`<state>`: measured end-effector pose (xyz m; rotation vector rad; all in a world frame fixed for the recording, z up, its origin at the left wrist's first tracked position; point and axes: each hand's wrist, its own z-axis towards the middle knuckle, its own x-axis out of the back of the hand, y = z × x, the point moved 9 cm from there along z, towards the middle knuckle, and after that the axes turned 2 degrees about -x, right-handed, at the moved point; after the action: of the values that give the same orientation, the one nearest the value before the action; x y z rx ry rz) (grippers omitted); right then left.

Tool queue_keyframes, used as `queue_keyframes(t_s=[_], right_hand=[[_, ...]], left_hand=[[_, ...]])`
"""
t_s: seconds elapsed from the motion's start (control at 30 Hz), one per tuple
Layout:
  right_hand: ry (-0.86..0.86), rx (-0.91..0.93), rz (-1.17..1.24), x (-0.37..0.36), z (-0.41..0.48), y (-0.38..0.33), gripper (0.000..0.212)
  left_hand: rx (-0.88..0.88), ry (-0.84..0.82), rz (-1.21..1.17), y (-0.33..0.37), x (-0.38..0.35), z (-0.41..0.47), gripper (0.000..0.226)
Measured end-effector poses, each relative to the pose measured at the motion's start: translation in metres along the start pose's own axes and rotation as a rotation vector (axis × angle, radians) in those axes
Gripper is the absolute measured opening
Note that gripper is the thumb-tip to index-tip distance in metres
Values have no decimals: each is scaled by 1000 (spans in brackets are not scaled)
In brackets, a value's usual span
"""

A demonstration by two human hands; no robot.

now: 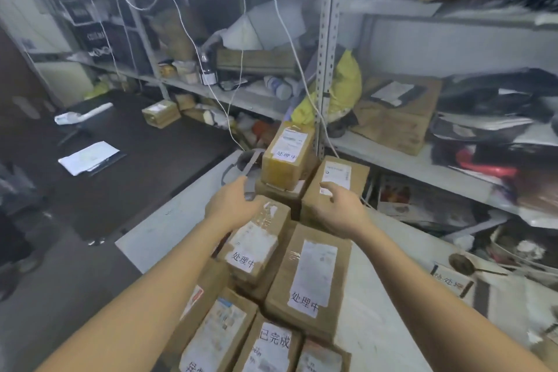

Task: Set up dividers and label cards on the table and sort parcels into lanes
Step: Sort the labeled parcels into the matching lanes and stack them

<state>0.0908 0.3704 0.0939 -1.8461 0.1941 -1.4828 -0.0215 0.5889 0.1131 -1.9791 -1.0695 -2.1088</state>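
Several brown cardboard parcels with white labels are piled on the white table (169, 229). A tape-wrapped parcel (285, 157) stands on top at the far end, beside a plain brown parcel (335, 187). My left hand (232, 202) hovers with relaxed fingers over the near stack, above a labelled parcel (256, 241). My right hand (341, 208) reaches over the plain brown parcel, fingers loosely spread, holding nothing. A larger parcel (311, 278) lies below my right wrist. A label card (451, 281) with dark edges lies on the table at the right.
Metal shelving (329, 48) packed with bags, boxes and bottles stands behind and to the right of the table. A roll of grey tape (244, 169) sits at the table's far end. A dark desk (136, 154) on the left holds papers and a small box.
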Motion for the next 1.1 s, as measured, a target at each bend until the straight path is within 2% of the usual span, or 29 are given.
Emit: queue_keyframes(t_s=[0.2,0.33,0.43,0.5,0.57,0.67,0.83,0.97,1.1], right_hand=[[-30,-185,328,-42,61,-19,64],[108,-381,581,-54,100,-33,60],[179,-479,627,-59,117,-37,57],[175,-514,626,-66,122,-37,50],[179,-532,620,-70,122,-38,42],[248,-542,619,-66,116,-43,45],[363,-424,659,-42,95,-58,45],[471,-398,639,-9,51,-53,49],[605,-377,633,34,-14,-33,38]], left_hand=[[-71,-39,-232,-16,-15,109,74],[-59,-151,-493,-16,-41,157,81],[-95,-248,-600,-5,-60,178,85],[-157,-298,-684,4,-66,185,75],[-190,-307,-733,7,-66,189,68],[-217,-306,-779,7,-63,185,67],[-308,-264,-856,24,-41,168,62],[-398,-296,-877,58,-31,136,64],[-483,-314,-866,102,-34,83,68]])
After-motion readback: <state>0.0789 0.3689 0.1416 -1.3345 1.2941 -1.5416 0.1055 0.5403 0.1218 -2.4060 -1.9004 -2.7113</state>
